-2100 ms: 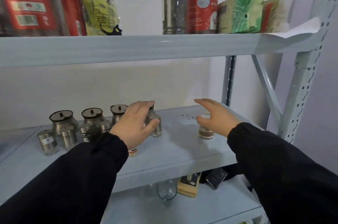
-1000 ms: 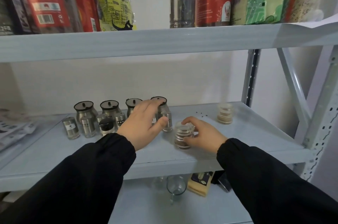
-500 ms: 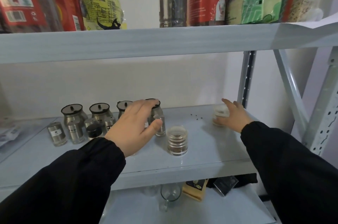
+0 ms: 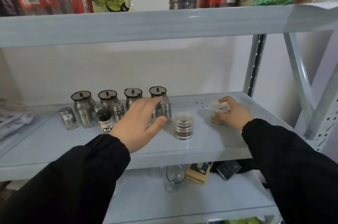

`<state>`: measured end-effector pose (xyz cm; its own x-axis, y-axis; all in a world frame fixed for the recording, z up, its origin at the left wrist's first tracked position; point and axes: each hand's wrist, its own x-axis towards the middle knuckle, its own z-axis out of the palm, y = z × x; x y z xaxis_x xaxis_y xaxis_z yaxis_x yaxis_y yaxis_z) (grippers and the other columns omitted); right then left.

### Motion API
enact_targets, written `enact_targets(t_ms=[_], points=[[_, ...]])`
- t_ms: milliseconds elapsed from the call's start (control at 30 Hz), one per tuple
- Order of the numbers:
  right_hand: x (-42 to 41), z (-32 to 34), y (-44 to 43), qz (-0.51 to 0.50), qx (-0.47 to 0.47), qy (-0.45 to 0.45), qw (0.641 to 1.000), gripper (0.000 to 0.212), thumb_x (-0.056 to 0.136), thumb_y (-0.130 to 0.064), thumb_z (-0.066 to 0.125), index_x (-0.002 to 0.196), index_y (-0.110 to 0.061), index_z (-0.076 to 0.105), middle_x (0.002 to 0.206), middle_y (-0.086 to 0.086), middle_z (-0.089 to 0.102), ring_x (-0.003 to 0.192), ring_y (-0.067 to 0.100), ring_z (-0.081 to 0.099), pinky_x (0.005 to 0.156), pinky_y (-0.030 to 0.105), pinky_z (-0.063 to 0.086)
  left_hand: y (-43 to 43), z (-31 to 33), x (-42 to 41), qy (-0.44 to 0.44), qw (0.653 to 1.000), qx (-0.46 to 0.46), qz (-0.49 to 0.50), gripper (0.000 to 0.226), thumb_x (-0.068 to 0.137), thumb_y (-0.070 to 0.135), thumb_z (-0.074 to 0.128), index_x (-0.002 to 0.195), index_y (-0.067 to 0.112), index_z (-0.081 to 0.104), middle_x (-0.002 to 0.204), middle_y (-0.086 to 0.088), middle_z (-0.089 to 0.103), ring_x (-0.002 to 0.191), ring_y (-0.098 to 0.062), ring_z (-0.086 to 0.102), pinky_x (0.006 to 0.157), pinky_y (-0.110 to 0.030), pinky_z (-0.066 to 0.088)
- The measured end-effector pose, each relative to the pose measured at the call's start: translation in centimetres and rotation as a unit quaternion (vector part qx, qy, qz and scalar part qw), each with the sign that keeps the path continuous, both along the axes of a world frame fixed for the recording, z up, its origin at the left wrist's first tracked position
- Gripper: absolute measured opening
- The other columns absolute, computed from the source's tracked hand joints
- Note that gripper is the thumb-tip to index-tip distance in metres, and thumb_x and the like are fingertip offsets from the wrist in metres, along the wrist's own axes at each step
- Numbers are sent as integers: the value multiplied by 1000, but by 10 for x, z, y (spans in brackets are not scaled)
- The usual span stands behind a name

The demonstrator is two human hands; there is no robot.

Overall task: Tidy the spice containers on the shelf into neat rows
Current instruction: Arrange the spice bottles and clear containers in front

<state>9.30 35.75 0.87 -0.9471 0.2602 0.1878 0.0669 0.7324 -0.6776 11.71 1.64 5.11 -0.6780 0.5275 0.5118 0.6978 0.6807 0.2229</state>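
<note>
Grey metal shelving against a white wall is seen, and the middle shelf (image 4: 201, 143) carries the spice containers. At the back stand four steel pots (image 4: 83, 100) with dark lids in a fair row; in front of them a looser line of small steel shakers (image 4: 68, 118) and one black-capped bottle (image 4: 104, 120). A ribbed clear jar (image 4: 183, 126) of dark spice stands alone toward the front, just right of the shaker line.

The right hand (image 4: 235, 113) is closed around a second clear jar (image 4: 218, 112), well apart from the others on the right of the shelf; its grip wraps the jar's right side and upper body, fingers curled over the lid edge. The jar appears to rest on or just above the shelf; which cannot be told. The left hand (image 4: 140, 123) is spread open, grasping nothing, fingertips at the right-most pot and shakers, seemingly steadying them.

The step in hand is judged to be bringing the far jar in beside its twin. It is best lifted clear rather than dragged, kept upright, and set down just right of the lone jar on the same line. A few dark specks (image 4: 202, 104) lie on the shelf nearby; the lid should be checked as seated.
</note>
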Motion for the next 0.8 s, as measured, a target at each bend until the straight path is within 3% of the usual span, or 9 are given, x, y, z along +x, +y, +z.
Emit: enact_targets(t_ms=[200,800], points=[[32,-3,-37,19,21,-7,1000,52,83,-31,74,127,-28,47,102,8,64,86,22,60,72,29,42,-24,3,13,-7,1000,-2,-22,64,94,61,28,149,29,23,151,5,31,140,-9,18,111,-27,19],[56,0,-77,-13,44,-37,998,52,84,-31,72,125,-31,40,100,13,67,87,28,64,82,37,52,-118,5,11,-39,999,8,27,68,88,65,25,148,32,24,151,3,33,140,-12,19,112,-32,24]])
